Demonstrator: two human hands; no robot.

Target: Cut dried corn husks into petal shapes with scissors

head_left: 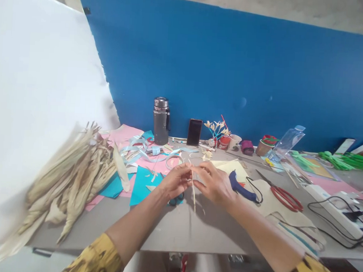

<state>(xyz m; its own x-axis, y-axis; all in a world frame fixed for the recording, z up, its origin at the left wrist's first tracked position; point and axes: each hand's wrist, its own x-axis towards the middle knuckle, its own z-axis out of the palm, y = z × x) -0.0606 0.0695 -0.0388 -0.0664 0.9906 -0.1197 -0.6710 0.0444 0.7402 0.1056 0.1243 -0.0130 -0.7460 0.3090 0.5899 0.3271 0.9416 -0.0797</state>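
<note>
My left hand [176,181] and my right hand [211,183] meet over the middle of the table. Fingers of both hands are pinched on a thin pale strip [193,196], which hangs down between them with a curled end. Just under my left hand lie dark-handled scissors [176,200], partly covered. Turquoise paper [141,186] lies to the left of my left hand. Beyond my right hand are a cream paper sheet [233,168] and a blue glue gun [242,188] with a black cord.
Dried corn husks [80,183] are heaped at the left. Behind stand a thermos [161,124], a phone [194,132], husk flowers [217,129] and cups [235,142]. At right are red-handled scissors [286,198], a plastic bottle [287,144] and a power strip [333,207] with cords.
</note>
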